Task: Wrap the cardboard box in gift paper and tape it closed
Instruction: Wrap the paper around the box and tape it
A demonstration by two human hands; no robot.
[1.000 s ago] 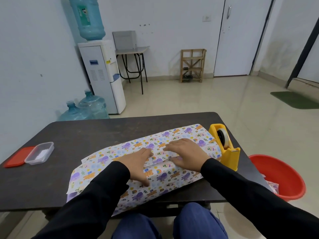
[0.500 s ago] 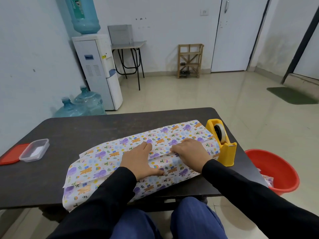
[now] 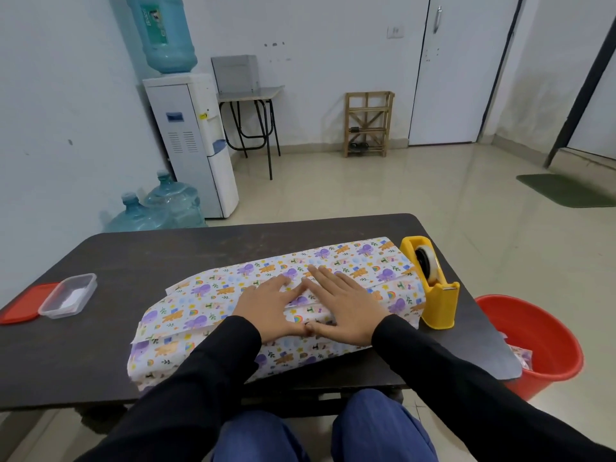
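Observation:
The box lies on the dark table (image 3: pixel 110 355), hidden under white gift paper (image 3: pixel 196 305) printed with purple and orange animals. The paper's flaps overlap along the top, and loose paper sticks out past the left end. My left hand (image 3: pixel 270 308) and my right hand (image 3: pixel 346 308) press flat on the overlapping seam in the middle, fingers straight, thumbs and index fingertips nearly touching. A yellow tape dispenser (image 3: pixel 430 281) with a roll of clear tape stands right against the wrapped box's right end.
A clear plastic tub (image 3: pixel 68 295) and its red lid (image 3: pixel 20 306) sit at the table's left edge. A red basin (image 3: pixel 533 341) with paper scraps stands on the floor to the right. A water dispenser (image 3: pixel 193 145) and spare bottles stand behind.
Both hands slid together toward the middle of the seam and flattened, so the thumbs and forefingers now nearly meet. The upper flap lies flatter on the box.

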